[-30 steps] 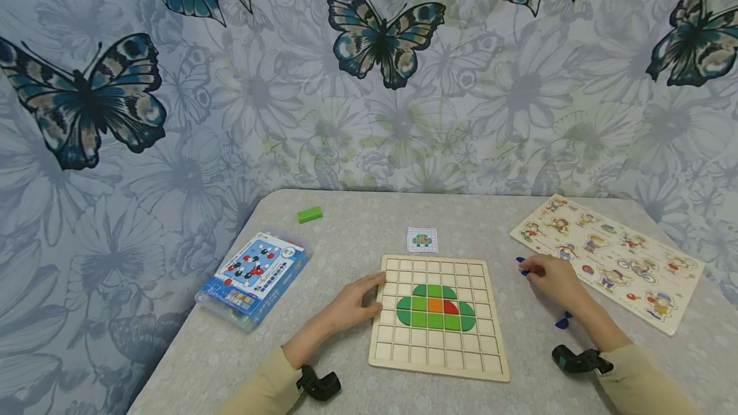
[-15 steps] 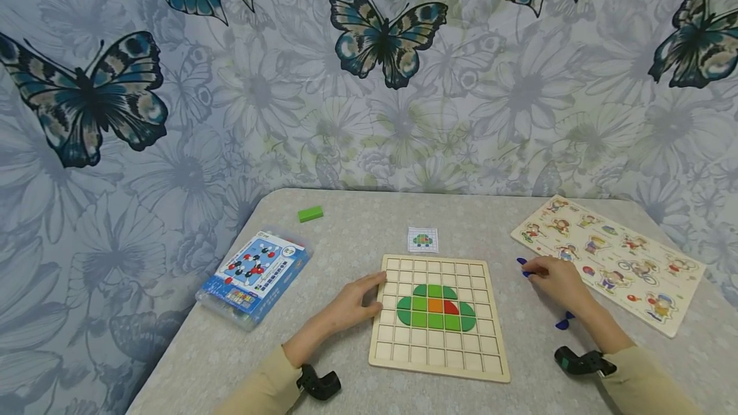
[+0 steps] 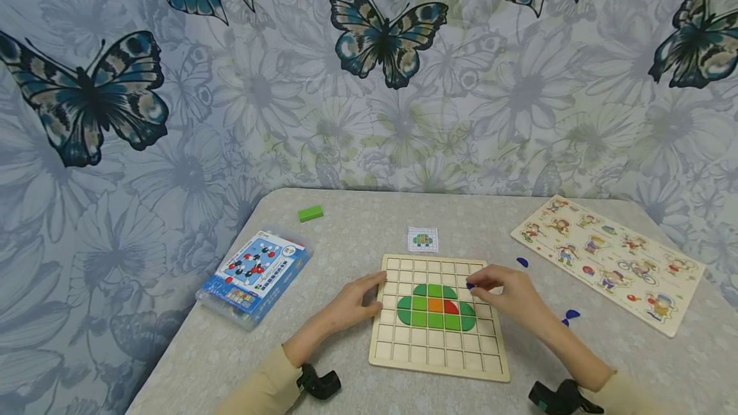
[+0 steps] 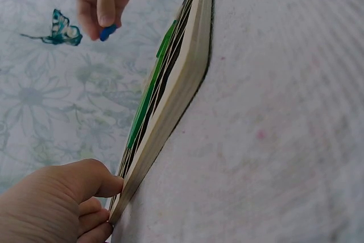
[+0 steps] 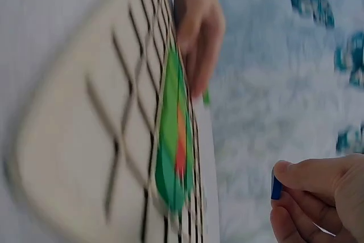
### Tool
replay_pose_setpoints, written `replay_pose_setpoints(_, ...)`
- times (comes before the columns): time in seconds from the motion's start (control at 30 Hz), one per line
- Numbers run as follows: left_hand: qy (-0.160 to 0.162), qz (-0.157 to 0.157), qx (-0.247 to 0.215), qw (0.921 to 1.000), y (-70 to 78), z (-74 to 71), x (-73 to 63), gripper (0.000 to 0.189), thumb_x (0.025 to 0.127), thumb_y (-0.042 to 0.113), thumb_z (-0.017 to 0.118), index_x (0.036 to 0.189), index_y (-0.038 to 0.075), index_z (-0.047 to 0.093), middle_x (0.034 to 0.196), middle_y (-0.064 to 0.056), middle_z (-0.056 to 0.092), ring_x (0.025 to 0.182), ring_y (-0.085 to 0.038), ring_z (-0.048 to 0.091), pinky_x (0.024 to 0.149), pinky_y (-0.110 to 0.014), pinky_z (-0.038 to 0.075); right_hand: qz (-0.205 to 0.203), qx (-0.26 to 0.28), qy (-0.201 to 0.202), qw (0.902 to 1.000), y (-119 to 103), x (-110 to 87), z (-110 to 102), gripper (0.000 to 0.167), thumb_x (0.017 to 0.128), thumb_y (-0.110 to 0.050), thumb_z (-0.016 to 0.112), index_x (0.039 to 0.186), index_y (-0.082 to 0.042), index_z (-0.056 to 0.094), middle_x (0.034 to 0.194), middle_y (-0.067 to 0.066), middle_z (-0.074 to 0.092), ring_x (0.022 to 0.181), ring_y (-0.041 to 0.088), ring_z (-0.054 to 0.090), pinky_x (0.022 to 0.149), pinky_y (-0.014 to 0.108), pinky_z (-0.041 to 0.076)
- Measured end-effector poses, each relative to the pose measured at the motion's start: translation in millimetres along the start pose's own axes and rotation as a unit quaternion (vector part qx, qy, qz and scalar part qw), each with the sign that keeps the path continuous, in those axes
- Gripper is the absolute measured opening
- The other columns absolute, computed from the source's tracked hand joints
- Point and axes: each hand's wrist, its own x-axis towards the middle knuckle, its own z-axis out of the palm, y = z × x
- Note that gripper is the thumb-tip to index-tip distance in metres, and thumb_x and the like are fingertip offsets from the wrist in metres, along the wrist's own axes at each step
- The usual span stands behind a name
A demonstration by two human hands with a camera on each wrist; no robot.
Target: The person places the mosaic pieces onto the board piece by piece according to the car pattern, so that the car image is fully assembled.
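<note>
My right hand (image 3: 510, 290) pinches a small blue puzzle piece (image 5: 276, 189) between thumb and fingertips, above the right side of a wooden grid board (image 3: 426, 357). Most of that piece is hidden by the fingers. Green, orange and red pieces form a rounded shape (image 3: 435, 321) in the middle of the board. At the board's left edge, my left hand (image 3: 350, 303) rests its thumb and fingertips on the rim, also visible as a hand (image 4: 62, 197) in the left wrist view. A blue half-round piece (image 3: 522, 262) and several others (image 3: 571, 314) lie to the right.
A small printed pattern card (image 3: 423, 240) lies behind the board. To the left are a blue box with a molecule picture (image 3: 256, 277) and a green block (image 3: 310, 213). A wooden picture puzzle board (image 3: 611, 261) lies at the right. A butterfly-patterned backdrop (image 3: 380, 133) stands behind the table.
My right hand has picked up a blue piece from the table's right and carried it left over the board. My left hand has stayed at the board's edge.
</note>
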Motion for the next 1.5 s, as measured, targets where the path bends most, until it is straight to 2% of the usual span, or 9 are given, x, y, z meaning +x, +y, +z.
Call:
replay_pose_setpoints(0.13, -0.001, 0.002, -0.002, 1.0000, -1.3, 0.5, 0.1, 0.061, 0.089, 0.013, 0.061, 0.144, -0.001, 0.036, 0.146, -0.014, 0.038, 0.135, -0.028, 0.031, 0.107, -0.046, 0.029, -0.033, 0.064, -0.037, 0.9967, -29.9, -1.2, 26.9, 0.016, 0.079, -0.002, 0.074, 0.094, -0.007, 0.071, 0.088, -0.004, 0.068, 0.074, 0.004, 0.062, 0.064, 0.028, 0.054)
replay_pose_setpoints(0.23, -0.001, 0.002, -0.003, 1.0000, -1.5, 0.9, -0.1, 0.062, 0.090, 0.013, 0.060, 0.144, -0.001, 0.035, 0.146, -0.014, 0.037, 0.135, -0.028, 0.031, 0.107, -0.046, 0.029, -0.053, 0.101, -0.060, 0.9917, -41.3, -4.7, 45.7, 0.016, 0.078, -0.001, 0.074, 0.093, -0.006, 0.071, 0.087, -0.003, 0.067, 0.074, 0.005, 0.061, 0.064, 0.027, 0.054)
replay_pose_setpoints(0.3, -0.001, 0.004, -0.004, 1.0000, -1.2, 0.9, -0.4, 0.062, 0.090, 0.013, 0.060, 0.144, -0.001, 0.035, 0.146, -0.014, 0.037, 0.135, -0.028, 0.031, 0.107, -0.046, 0.029, -0.051, 0.117, -0.078, 0.9887, -45.2, -7.0, 56.1, 0.015, 0.079, -0.001, 0.074, 0.093, -0.006, 0.071, 0.087, -0.004, 0.067, 0.075, 0.004, 0.061, 0.064, 0.027, 0.054)
replay_pose_setpoints(0.57, 0.001, 0.003, -0.006, 1.0000, -0.3, 0.0, -0.8, 0.061, 0.089, 0.013, 0.060, 0.144, -0.001, 0.036, 0.145, -0.014, 0.038, 0.134, -0.028, 0.032, 0.107, -0.046, 0.029, -0.042, 0.101, -0.124, 0.9863, -47.5, -11.9, 80.0, 0.013, 0.081, -0.003, 0.072, 0.092, -0.009, 0.072, 0.089, -0.005, 0.065, 0.080, 0.004, 0.059, 0.066, 0.020, 0.052)
replay_pose_setpoints(0.73, -0.002, 0.001, -0.008, 1.0000, 0.9, -0.4, -0.8, 0.061, 0.090, 0.013, 0.060, 0.144, -0.002, 0.036, 0.145, -0.015, 0.038, 0.135, -0.028, 0.032, 0.107, -0.046, 0.029, -0.038, 0.077, -0.143, 0.9860, -45.7, -12.9, 84.0, 0.013, 0.082, -0.004, 0.071, 0.093, -0.010, 0.072, 0.092, -0.007, 0.065, 0.083, 0.003, 0.058, 0.070, 0.020, 0.051)
replay_pose_setpoints(0.93, 0.004, 0.003, -0.002, 1.0000, -0.9, 0.9, -0.8, 0.061, 0.089, 0.012, 0.061, 0.143, -0.001, 0.037, 0.145, -0.014, 0.038, 0.134, -0.028, 0.033, 0.107, -0.046, 0.029, -0.046, 0.044, -0.144, 0.9875, -44.2, -12.9, 85.2, 0.014, 0.082, -0.008, 0.072, 0.095, -0.012, 0.073, 0.093, -0.011, 0.065, 0.088, 0.003, 0.058, 0.076, 0.025, 0.051)
replay_pose_setpoints(1.3, 0.007, 0.004, 0.000, 1.0000, -0.8, 1.0, -1.0, 0.061, 0.088, 0.012, 0.060, 0.143, -0.001, 0.037, 0.145, -0.013, 0.038, 0.134, -0.027, 0.033, 0.107, -0.045, 0.029, -0.075, 0.036, -0.148, 0.9856, -44.1, -11.9, 85.2, 0.015, 0.085, -0.009, 0.070, 0.099, -0.012, 0.073, 0.096, -0.011, 0.066, 0.091, 0.005, 0.059, 0.078, 0.026, 0.051)
replay_pose_setpoints(1.4, 0.006, 0.005, 0.001, 1.0000, -0.7, 0.8, -1.1, 0.062, 0.088, 0.012, 0.061, 0.143, -0.001, 0.037, 0.145, -0.014, 0.038, 0.134, -0.028, 0.032, 0.107, -0.045, 0.028, -0.075, 0.053, -0.133, 0.9868, -44.7, -11.1, 79.5, 0.014, 0.085, -0.008, 0.070, 0.098, -0.010, 0.073, 0.096, -0.007, 0.068, 0.090, 0.007, 0.061, 0.077, 0.026, 0.052)
replay_pose_setpoints(1.5, 0.005, 0.005, 0.002, 1.0000, -1.3, 0.6, -0.8, 0.062, 0.088, 0.013, 0.061, 0.144, 0.000, 0.037, 0.146, -0.015, 0.038, 0.135, -0.029, 0.032, 0.107, -0.046, 0.028, -0.086, 0.065, -0.091, 0.9900, -40.4, -5.8, 65.2, 0.015, 0.082, -0.003, 0.071, 0.097, -0.007, 0.073, 0.093, -0.001, 0.069, 0.084, 0.011, 0.063, 0.071, 0.028, 0.054)
